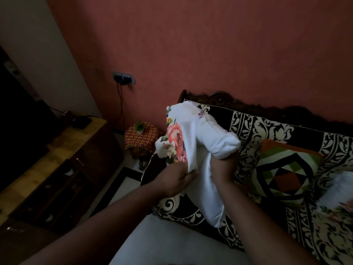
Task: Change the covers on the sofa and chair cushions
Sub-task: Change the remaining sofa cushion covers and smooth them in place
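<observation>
The floral cover (174, 144) is pinched at its white inner edge by the left hand (174, 179), fingers curled round the cloth, while the white cushion insert (215, 138) is gripped from below by the right hand (222, 169), its fingers partly hidden in the fabric. Between the two hands the cover is bunched and turned partly inside out, with the insert doubled over and bulging out just above the right hand; whether it is being pushed in or drawn out cannot be told, so this cushion is judged to be mid-change, neither bare nor dressed. A loose white tail of fabric hangs below the grip over the black-and-white patterned sofa spread (254, 129). Just to the right of the grip a geometric green-and-orange cushion (286, 169) lies on the sofa, apparently fully covered. Further right, at the frame's edge, another floral piece (340, 213) is blurred and cannot be identified for certain. No chair cushions are in view, so that part is presumed outstanding.
</observation>
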The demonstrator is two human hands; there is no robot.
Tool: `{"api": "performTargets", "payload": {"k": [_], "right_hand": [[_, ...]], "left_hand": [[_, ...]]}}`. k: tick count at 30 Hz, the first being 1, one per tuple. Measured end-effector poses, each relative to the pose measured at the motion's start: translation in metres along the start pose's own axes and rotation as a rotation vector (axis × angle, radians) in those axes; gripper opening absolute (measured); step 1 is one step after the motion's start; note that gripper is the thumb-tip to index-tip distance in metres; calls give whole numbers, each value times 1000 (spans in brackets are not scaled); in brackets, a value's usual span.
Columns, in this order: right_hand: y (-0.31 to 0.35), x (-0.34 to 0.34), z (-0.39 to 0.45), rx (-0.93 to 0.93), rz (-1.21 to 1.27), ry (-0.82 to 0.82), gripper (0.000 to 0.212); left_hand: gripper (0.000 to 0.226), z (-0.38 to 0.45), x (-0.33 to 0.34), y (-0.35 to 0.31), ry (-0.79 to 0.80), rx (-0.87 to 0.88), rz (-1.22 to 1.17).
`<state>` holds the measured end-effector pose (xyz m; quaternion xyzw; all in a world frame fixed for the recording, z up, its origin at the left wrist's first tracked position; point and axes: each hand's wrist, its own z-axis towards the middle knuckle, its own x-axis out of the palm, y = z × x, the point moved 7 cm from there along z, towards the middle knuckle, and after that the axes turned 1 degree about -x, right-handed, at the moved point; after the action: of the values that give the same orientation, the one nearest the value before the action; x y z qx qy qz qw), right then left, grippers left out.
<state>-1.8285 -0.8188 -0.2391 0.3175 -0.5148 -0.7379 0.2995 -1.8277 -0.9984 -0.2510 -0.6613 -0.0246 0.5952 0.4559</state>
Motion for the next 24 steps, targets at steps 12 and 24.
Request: {"api": "performTargets", "payload": {"k": [12,24], "right_hand": [[37,59,-28,79,208,175,68],[37,190,-83,267,335,852,80]], "left_hand": [[159,-41,-7,12,-208,-224,-139],[96,-94,-73,124,-636,-509,-225]]}}
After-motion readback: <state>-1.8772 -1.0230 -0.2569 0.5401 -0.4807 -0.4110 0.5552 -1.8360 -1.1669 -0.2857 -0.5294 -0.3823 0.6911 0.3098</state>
